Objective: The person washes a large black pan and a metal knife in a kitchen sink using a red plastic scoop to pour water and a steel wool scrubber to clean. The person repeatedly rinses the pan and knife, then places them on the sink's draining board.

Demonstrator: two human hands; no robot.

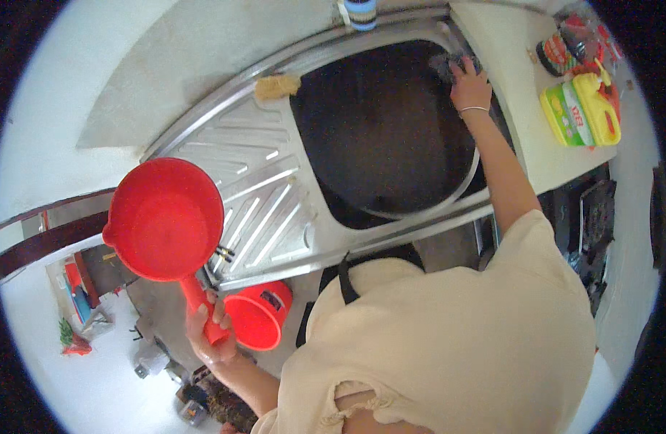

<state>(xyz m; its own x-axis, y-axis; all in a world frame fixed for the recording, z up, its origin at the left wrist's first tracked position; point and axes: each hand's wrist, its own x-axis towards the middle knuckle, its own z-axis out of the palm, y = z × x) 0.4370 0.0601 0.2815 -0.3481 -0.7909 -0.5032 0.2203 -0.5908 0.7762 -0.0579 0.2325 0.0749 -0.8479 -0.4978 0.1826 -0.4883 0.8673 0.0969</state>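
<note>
My left hand grips the handle of a red plastic water scoop, held up at the left with its round bowl towards the camera. The scoop looks empty and hides the left end of the ribbed steel drainboard. At the far right corner of the sink basin, my right hand has its fingers on a dark grey scouring pad. The basin's inside is very dark, so its contents cannot be made out. A pale curved rim runs along its near right side.
A tan sponge lies at the basin's far left corner. On the right counter stand a yellow detergent jug and a dark jar. A blue-and-white container stands behind the sink. A red bucket is below the drainboard.
</note>
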